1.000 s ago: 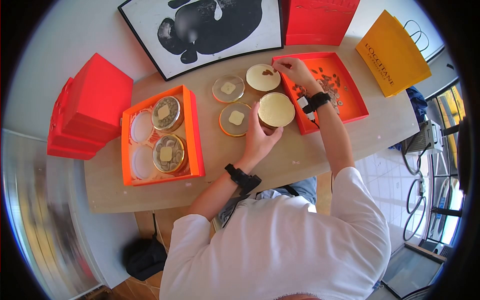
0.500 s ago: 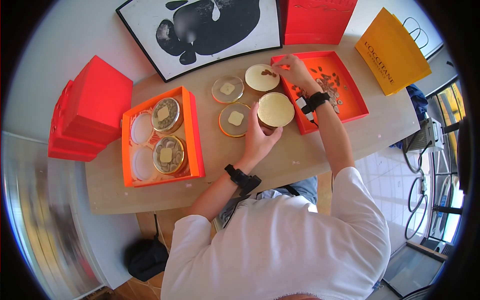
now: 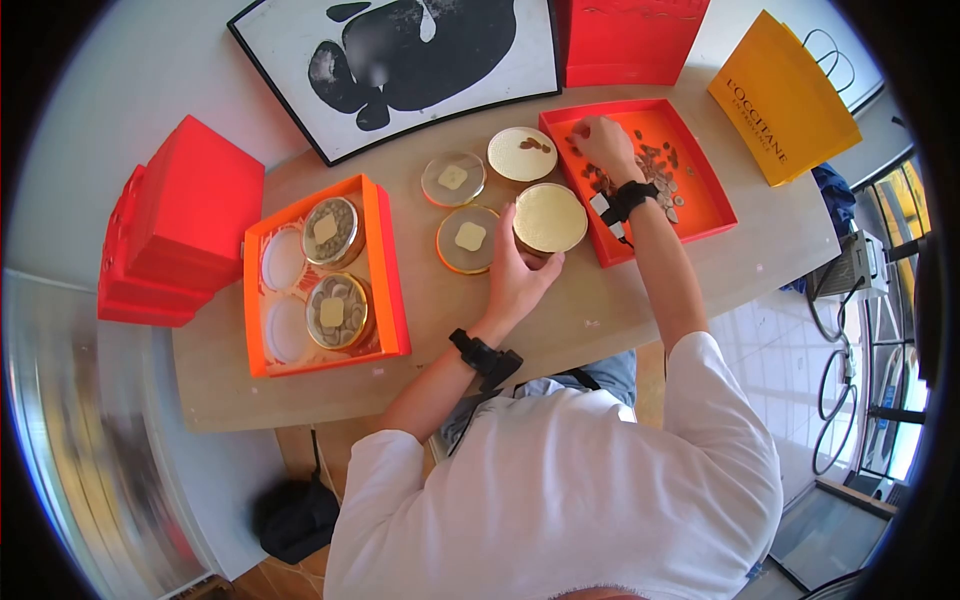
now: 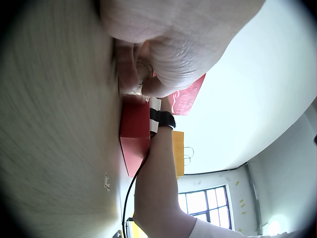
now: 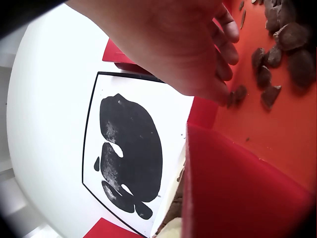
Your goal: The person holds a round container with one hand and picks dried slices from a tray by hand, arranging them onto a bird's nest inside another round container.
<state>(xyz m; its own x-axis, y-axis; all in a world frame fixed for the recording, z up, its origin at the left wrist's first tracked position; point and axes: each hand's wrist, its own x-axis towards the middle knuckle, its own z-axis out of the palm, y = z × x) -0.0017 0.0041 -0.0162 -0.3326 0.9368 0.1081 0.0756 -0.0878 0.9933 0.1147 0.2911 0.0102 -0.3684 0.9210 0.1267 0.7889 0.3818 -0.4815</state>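
My left hand (image 3: 522,285) grips a round tub (image 3: 550,218) with a pale gold top, thumb on its near side and fingers along its left. In the left wrist view, the curled fingers (image 4: 130,74) hide most of the tub. My right hand (image 3: 605,148) reaches into the red box (image 3: 700,205), which holds scattered dried brown slices (image 3: 655,170). In the right wrist view its fingers (image 5: 225,52) are loosely bent and spread, with the lowest fingertip right at a small slice (image 5: 240,92). Behind the tub stands another round tub (image 3: 510,165), several brown slices lying on its pale top.
Two clear round lids (image 3: 470,237) lie left of the tubs. An orange-red box (image 3: 395,270) farther left holds two filled jars (image 3: 338,310) in a moulded insert. Red boxes (image 3: 190,200), a framed picture (image 3: 470,60), a red bag (image 3: 630,40) and a yellow bag (image 3: 785,110) stand around.
My right hand has moved from beside the far tub's slices rightward into the red box. The left hand has kept its hold on the near tub.
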